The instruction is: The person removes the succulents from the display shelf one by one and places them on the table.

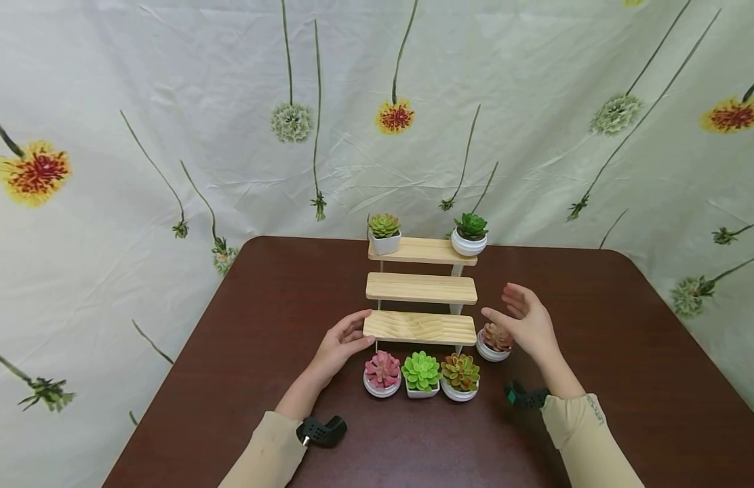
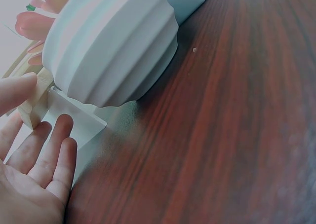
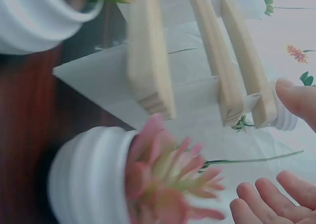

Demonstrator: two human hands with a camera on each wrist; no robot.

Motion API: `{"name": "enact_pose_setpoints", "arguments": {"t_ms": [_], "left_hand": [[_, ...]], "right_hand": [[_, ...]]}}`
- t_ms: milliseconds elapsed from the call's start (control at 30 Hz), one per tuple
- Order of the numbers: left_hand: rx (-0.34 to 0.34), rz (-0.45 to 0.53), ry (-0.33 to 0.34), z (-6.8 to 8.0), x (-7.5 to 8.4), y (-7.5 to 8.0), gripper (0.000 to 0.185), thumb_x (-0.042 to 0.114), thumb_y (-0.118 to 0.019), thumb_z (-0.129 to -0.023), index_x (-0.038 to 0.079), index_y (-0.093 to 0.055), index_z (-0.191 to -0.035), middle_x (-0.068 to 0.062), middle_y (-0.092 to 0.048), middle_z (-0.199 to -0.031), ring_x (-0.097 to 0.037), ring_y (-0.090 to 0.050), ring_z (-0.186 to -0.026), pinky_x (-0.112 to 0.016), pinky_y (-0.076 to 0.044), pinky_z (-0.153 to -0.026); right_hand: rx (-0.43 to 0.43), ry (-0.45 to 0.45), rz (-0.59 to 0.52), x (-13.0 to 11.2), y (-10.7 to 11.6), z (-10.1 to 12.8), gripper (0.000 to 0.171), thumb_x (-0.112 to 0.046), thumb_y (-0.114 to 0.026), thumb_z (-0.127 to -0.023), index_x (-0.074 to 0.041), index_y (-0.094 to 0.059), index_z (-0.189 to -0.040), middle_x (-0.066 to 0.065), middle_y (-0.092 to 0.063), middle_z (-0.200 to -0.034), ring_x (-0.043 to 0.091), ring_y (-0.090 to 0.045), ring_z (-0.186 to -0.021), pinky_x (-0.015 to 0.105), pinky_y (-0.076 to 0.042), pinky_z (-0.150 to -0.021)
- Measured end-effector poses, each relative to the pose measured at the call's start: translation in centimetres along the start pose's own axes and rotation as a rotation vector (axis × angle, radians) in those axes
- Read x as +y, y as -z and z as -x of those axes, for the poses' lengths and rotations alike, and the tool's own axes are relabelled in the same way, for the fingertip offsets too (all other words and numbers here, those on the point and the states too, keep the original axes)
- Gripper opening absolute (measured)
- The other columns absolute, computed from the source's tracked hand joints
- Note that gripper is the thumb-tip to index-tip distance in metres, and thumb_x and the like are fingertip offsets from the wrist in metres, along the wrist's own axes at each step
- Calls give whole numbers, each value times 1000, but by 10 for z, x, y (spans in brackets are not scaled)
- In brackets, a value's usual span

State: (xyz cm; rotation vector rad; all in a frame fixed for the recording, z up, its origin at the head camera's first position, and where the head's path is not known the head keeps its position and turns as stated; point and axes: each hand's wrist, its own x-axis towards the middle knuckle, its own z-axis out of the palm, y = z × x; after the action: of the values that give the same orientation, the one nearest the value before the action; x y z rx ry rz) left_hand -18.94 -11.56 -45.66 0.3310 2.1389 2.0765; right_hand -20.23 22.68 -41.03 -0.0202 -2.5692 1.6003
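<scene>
1. Head view: the three-step wooden stand (image 1: 421, 291) sits mid-counter (image 1: 243, 325), and everything is placed from it. The left hand (image 1: 342, 344) rests its straight fingers against the left end of the bottom step. The right hand (image 1: 526, 320) hovers off the right end, fingers apart and relaxed, holding nothing, directly over a pink plant in a white pot (image 1: 495, 341). Three more little pots line up in front of the stand: pink (image 1: 382, 374), bright green (image 1: 422, 375), rusty green (image 1: 460, 376). Two stand on the top step, at its left (image 1: 384, 232) and right (image 1: 470, 234) ends.

2. My read: the stand looks light, stiff and tippy, with loose pots up top, so take both ends of a step evenly and keep it level.

3. Left wrist view: the fingers (image 2: 49, 152) lie straight and spread beside the stand's pale leg (image 2: 74, 120), clamped on nothing; a ribbed white pot (image 2: 111, 46) looms just past it.

4. Right wrist view: the fingertips (image 3: 269, 199) are open and apart, clear of the steps' ends (image 3: 148, 51); the pink plant's (image 3: 170, 179) pot sits beside them and looks smooth and light.
</scene>
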Motion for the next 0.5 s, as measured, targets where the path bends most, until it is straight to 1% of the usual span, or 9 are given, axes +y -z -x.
{"name": "enact_pose_setpoints", "arguments": {"t_ms": [300, 400, 500], "left_hand": [[4, 8, 9, 0, 0, 0, 52, 1, -64, -88, 0, -46, -136, -22, -50, -131, -32, -56, -104, -23, -47, -82], [3, 8, 8, 0, 0, 0, 52, 1, -63, -88, 0, -45, -136, -23, -50, -131, -33, -56, -104, -23, -47, -82], [2, 9, 8, 0, 0, -1, 52, 1, -63, -88, 0, -45, -136, -23, -50, -131, -33, -56, -103, -23, -47, -82]], "right_hand": [[19, 80, 11, -23, -1, -24, 81, -31, -76, -80, 3, -34, -140, 23, -43, -137, 34, -44, -124, 42, -35, -102], [25, 74, -11, -30, -3, -31, 81, -32, -76, -80, 2, -33, -141, 22, -43, -137, 33, -45, -124, 41, -36, -102], [41, 55, -56, -36, -6, -38, 81, -32, -75, -80, 2, -33, -141, 21, -43, -137, 31, -45, -124, 39, -36, -102]]}}
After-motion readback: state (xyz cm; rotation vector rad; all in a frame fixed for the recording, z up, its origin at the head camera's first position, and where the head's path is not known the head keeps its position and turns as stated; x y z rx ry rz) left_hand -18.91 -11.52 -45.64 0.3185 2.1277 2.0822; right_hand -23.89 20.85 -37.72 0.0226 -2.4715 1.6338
